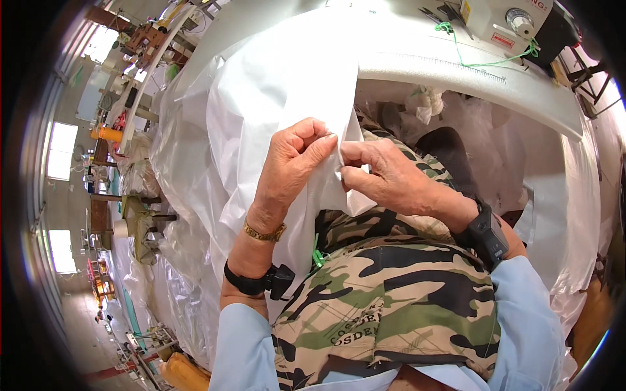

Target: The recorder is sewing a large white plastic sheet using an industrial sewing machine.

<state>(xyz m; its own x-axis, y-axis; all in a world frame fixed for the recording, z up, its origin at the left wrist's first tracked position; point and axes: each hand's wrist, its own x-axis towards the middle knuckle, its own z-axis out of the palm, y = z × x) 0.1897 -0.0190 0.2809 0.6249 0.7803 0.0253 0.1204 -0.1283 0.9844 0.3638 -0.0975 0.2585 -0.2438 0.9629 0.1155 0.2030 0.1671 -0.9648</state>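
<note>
A large sheet of white fabric [274, 98] hangs from the sewing table down over my lap. My left hand [290, 163] pinches its edge between thumb and forefinger. Close beside it, my right hand [385, 176] grips the same edge, the fingertips of both hands almost touching. Both wrists carry black strapped devices, and the left wrist also has a gold bracelet. A bit of green thread [317, 255] lies against the fabric below my left hand. Camouflage-patterned cloth [391, 293] covers my lap under the hands.
A white sewing machine [502, 23] stands at the top right on the pale table [456, 72], with green thread trailing across it. Clear plastic sheeting [176, 260] is piled at my left. Further workstations run along the left side of the room.
</note>
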